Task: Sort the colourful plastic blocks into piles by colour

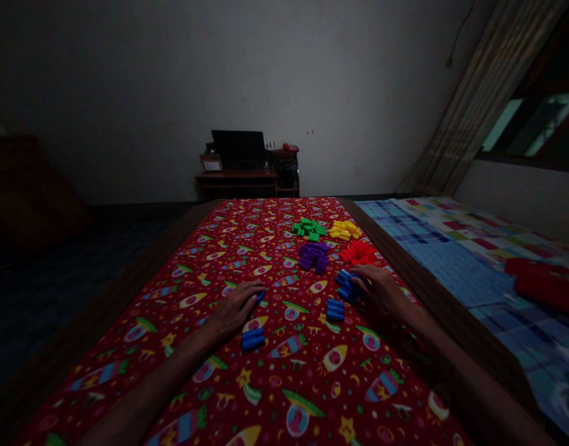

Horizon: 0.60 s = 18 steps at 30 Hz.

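My left hand rests low over the cloth, thumb and fingers closed on a small blue plastic piece. Just nearer to me lies a short row of blue pieces side by side. At the right, my right hand is at the loose pile of blue pieces. Its curled fingers close on a blue piece there, partly hidden by the fingers. Another small row of blue pieces lies in front of that pile.
Beyond lie piles of red pieces, purple pieces, green pieces and yellow pieces. A red rocket-print cloth covers the table. A bed adjoins at right; a desk with a monitor stands by the wall.
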{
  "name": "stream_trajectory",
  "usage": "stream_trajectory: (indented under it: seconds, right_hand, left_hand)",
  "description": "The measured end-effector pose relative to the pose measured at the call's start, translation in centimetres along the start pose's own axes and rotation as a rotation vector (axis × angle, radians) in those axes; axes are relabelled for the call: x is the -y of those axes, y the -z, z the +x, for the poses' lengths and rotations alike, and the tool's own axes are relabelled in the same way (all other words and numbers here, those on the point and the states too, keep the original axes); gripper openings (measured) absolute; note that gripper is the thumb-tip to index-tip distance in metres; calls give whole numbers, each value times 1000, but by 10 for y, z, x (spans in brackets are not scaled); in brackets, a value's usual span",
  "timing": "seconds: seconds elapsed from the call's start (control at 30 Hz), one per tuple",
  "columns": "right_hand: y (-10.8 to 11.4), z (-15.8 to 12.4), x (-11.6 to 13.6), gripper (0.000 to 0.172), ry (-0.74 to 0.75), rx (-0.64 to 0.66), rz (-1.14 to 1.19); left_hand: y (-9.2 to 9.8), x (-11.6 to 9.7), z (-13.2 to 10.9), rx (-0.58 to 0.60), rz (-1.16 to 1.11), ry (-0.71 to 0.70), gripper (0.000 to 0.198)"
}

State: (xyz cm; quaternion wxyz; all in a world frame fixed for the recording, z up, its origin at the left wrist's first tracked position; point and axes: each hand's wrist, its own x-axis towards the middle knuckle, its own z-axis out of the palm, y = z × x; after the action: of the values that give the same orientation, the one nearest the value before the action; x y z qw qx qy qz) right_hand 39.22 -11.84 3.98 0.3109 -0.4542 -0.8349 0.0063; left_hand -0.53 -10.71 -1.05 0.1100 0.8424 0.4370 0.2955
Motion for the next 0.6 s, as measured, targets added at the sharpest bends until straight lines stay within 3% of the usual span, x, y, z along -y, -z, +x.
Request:
stream_trajectory:
  seconds: [0.07, 0.13, 0.23, 0.3, 0.43, 0.6]
  right_hand:
    - [-3, 3, 11, 27, 1, -57, 25]
    - [-11, 7, 31, 27, 56, -10, 65]
    - [-33, 3, 64, 31, 226, 242, 58]
    - [-44, -7, 79, 44, 275, 372, -27]
    - [-40, -30, 81, 65, 239, 437, -145]
    - [-21, -33, 74, 57, 269, 420, -102]
  left_hand:
    - [0, 0, 0, 0, -8, 8, 39]
    - [1, -1, 0, 2, -10, 18, 39]
    - [2, -3, 1, 2, -2, 19, 40]
    - [2, -4, 1, 3, -2, 17, 40]
    - [3, -6, 0, 11, -5, 20, 38]
    - [3, -4, 1, 7, 23, -4, 39]
